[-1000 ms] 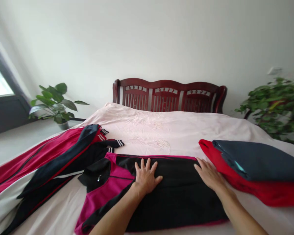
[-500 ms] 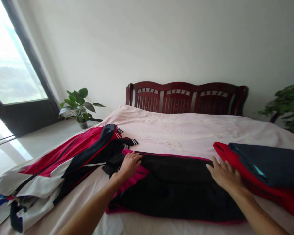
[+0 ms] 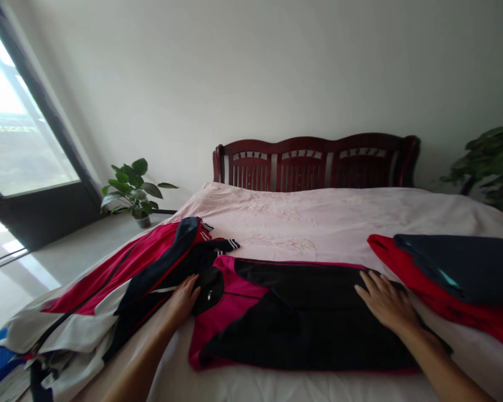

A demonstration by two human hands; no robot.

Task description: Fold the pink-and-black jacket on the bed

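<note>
Jacket: a black and magenta jacket (image 3: 293,312) lies folded flat on the bed (image 3: 318,223), across the near middle, collar end to the left
Left hand: the left hand (image 3: 183,298) lies at the jacket's black collar (image 3: 209,287), fingers loosely curled against it; whether it pinches the cloth I cannot tell
Right hand: the right hand (image 3: 385,301) rests flat, fingers spread, on the jacket's right end, gripping nothing
Left of jacket: a heap of red, white and navy jackets (image 3: 109,285) just beside the left hand
Right of jacket: a dark folded garment (image 3: 465,268) stacked on a red one (image 3: 452,310), near the right hand
Behind: a dark wooden headboard (image 3: 314,162) and a potted plant (image 3: 132,187) on the floor
</note>
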